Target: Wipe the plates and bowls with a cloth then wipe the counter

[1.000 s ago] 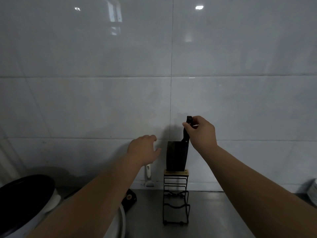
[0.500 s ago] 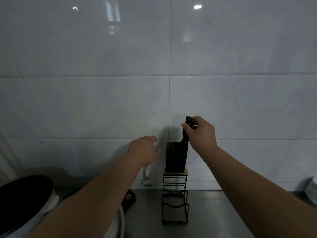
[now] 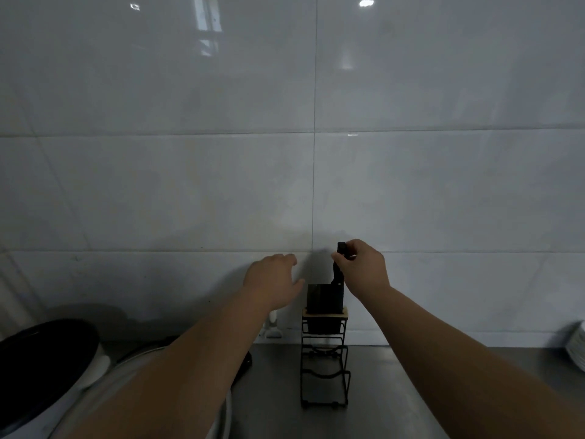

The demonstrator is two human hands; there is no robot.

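Note:
A dark cleaver (image 3: 324,299) stands blade-down in a black wire knife rack (image 3: 324,369) on the grey steel counter (image 3: 395,391), against the tiled wall. My right hand (image 3: 361,267) pinches the cleaver's black handle near its top. My left hand (image 3: 273,282) hovers just left of the blade with relaxed fingers and holds nothing. A stack of white plates (image 3: 577,345) shows at the far right edge, partly cut off. No cloth is in view.
A white appliance with a black lid (image 3: 44,359) sits at the lower left. A white rimmed pot or bowl (image 3: 133,365) lies under my left forearm. A small white wall fitting (image 3: 273,326) is left of the rack.
The cleaver has sunk lower into the rack with my right hand on its handle. The view has shifted slightly, showing more of the plates at right.

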